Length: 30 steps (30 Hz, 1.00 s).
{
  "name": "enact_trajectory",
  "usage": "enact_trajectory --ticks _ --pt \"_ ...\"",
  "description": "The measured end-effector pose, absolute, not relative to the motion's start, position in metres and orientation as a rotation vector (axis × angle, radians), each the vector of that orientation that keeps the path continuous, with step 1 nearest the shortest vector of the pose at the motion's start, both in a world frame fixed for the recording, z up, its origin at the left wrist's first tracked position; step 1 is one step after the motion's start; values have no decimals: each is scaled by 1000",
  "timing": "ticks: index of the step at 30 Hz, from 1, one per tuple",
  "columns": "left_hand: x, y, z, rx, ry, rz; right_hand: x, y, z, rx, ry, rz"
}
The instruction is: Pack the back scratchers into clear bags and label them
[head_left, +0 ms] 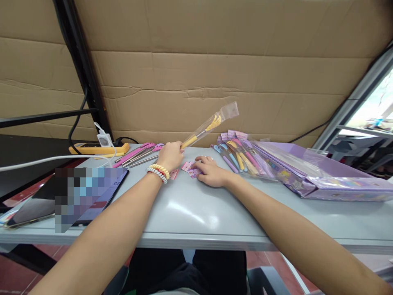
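My left hand (170,155) is closed round the handle of a yellow back scratcher (202,132) in a clear plastic sleeve, holding it tilted up to the right above the grey table (190,213). Coiled bands circle that wrist. My right hand (210,171) rests on the table with its fingers curled over small pink labels (188,166). Whether it grips one I cannot make out. Just right of it lies a pile of bagged scratchers (238,155) in mixed colours.
Pink unbagged scratchers (138,153) lie behind my left hand. A purple flat box (322,176) covers the right of the table. A tablet (76,196) lies at the left, with a yellow power strip (98,148) and cables behind it. Cardboard lines the wall.
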State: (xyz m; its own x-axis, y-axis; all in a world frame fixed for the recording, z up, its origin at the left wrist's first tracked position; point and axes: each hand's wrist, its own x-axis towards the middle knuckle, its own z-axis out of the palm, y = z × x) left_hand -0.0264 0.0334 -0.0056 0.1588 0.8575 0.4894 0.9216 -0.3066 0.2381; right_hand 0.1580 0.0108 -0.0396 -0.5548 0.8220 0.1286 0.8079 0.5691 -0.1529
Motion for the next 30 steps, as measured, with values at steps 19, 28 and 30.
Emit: enact_trajectory --ticks 19,28,30 --pt "-25 33 -10 -2405 -1750 -754 181 -3 -7 -1284 -2059 -81" --pt "-26 32 -11 -2514 -1688 -661 207 3 3 -1295 -1497 -242" --pt "-26 32 -12 -2534 -1665 -635 211 5 3 -1336 -1481 -312"
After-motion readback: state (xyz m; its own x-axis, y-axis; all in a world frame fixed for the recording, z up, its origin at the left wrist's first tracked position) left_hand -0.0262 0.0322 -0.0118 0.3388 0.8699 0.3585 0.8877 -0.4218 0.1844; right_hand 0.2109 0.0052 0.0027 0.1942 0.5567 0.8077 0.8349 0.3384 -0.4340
